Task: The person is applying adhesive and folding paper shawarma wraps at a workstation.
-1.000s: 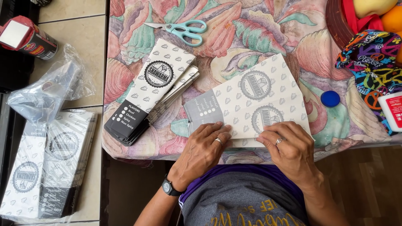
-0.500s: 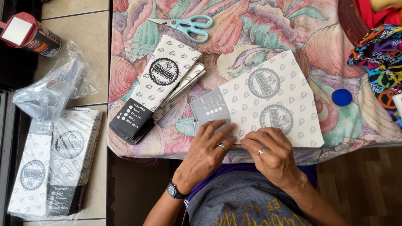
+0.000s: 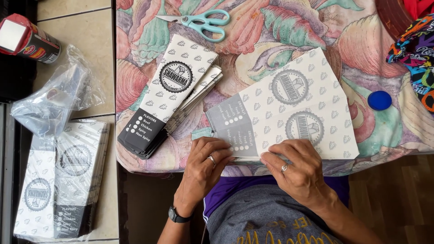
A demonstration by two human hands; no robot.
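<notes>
A flat white printed paper sleeve [image 3: 294, 108] with round grey emblems and a grey end lies unfolded on the flowered tablecloth [image 3: 280, 31]. My left hand [image 3: 203, 165], with a ring and a wristwatch, presses its fingertips on the sleeve's grey near-left corner. My right hand [image 3: 294, 169], also ringed, lies palm down on the sleeve's near edge. To the left lies a stack of folded sleeves [image 3: 169, 97] of the same print, black at the near end.
Teal-handled scissors [image 3: 201, 20] lie at the far side of the table. A blue bottle cap [image 3: 379, 100] and colourful cloth [image 3: 416, 54] sit at the right. On the tiled floor at left are bundled sleeves [image 3: 61, 178], a clear plastic bag [image 3: 54, 97] and a red-capped jar [image 3: 27, 38].
Both hands have shifted slightly along the sleeve's near edge, my right hand moving left toward the middle. The sleeve stays flat on the table.
</notes>
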